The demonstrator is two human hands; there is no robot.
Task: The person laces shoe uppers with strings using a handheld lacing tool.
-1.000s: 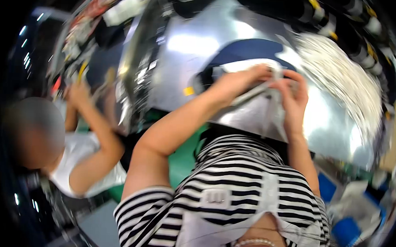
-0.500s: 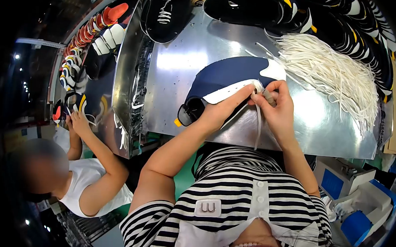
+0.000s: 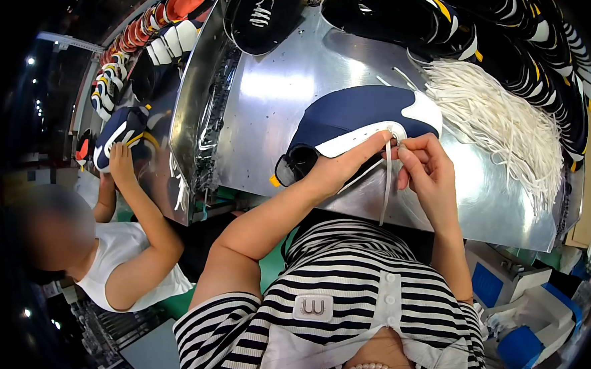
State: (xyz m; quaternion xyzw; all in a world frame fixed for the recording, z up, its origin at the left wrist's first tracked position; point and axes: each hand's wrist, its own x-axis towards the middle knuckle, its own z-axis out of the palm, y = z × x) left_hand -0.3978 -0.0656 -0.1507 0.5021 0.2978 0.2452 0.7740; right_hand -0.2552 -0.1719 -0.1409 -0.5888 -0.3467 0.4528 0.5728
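A navy and white shoe upper (image 3: 349,110) lies tilted on the metal tabletop, its white eyelet strip facing me. My left hand (image 3: 342,168) is closed around the near edge of this upper, thumb along the white strip. At the strip's upper end, my right hand (image 3: 428,170) pinches thumb and index finger together by the eyelets; the small end of lace between them is mostly hidden. A white shoelace (image 3: 386,189) hangs down from there between my hands, over the table's front edge.
A heap of white laces (image 3: 492,128) lies on the metal table (image 3: 265,129) at right. Stacked shoe uppers (image 3: 515,69) line the back. To the left, a co-worker (image 3: 131,256) holds another navy upper (image 3: 121,132) near red and white uppers. A blue-and-grey machine (image 3: 526,310) stands lower right.
My right fingers have shifted slightly away from the strip and changed their pinch. The hanging lace now crosses in front of the eyelets. The co-worker now holds a navy upper; the view has shifted slightly.
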